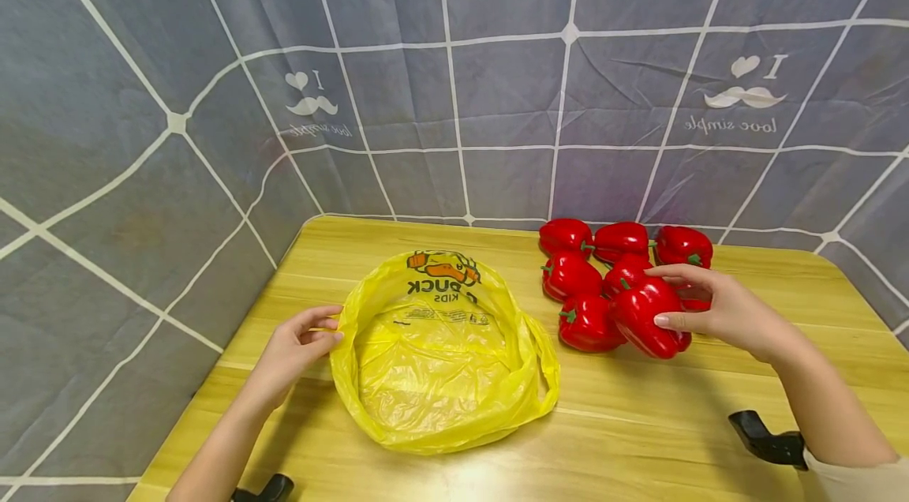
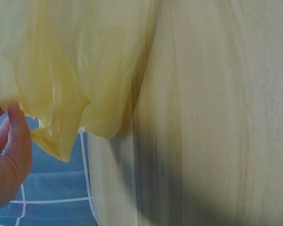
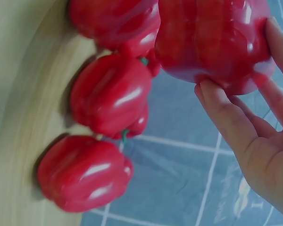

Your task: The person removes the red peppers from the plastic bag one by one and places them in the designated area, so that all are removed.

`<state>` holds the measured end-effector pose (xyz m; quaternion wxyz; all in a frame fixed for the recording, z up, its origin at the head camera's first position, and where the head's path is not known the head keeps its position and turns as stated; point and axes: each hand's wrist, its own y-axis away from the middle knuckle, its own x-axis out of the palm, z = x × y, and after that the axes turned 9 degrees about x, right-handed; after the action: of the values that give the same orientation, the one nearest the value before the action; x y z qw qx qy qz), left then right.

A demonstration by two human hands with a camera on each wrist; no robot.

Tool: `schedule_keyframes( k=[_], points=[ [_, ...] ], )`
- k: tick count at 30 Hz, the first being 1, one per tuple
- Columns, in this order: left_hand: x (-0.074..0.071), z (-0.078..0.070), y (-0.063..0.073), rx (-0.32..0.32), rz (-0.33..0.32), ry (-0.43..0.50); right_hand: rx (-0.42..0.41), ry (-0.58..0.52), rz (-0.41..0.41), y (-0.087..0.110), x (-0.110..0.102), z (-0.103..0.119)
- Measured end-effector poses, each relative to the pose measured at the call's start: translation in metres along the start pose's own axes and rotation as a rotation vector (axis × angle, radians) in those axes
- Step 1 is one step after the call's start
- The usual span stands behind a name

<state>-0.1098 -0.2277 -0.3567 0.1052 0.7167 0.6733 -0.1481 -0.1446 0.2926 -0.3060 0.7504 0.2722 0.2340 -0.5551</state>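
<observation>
A yellow plastic bag [image 1: 440, 431] with a duck print stands wide-mouthed on the wooden table. At its left rim my left hand [image 1: 301, 344] pinches the plastic between thumb and fingers; the left wrist view shows the bag's side [image 2: 70, 61] beside the fingertips. On the right, my right hand [image 1: 738, 312] grips a red bell pepper [image 1: 648, 316] with a green stem, held up in front of the others. In the right wrist view the thumb and fingers clasp this pepper [image 3: 212, 42]. Several more red bell peppers [image 1: 571, 275] lie grouped behind and beside it.
The wooden table [image 1: 625, 439] is backed by a grey curtain [image 1: 511, 99] with white lines and mirrored lettering. Black wrist mounts [image 1: 767, 439] show at both forearms. The pepper group lies right of the bag, near the table's back edge.
</observation>
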Motion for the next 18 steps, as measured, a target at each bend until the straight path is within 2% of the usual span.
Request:
schedule_keyframes(
  k=[10, 18],
  points=[
    [0.0, 0.0, 0.0, -0.005, -0.001, -0.018, 0.027, 0.05, -0.033, 0.007, -0.01, -0.027],
    [0.0, 0.002, -0.001, 0.006, 0.0, -0.018, 0.018, 0.17, -0.084, 0.007, -0.003, -0.046]
  ],
)
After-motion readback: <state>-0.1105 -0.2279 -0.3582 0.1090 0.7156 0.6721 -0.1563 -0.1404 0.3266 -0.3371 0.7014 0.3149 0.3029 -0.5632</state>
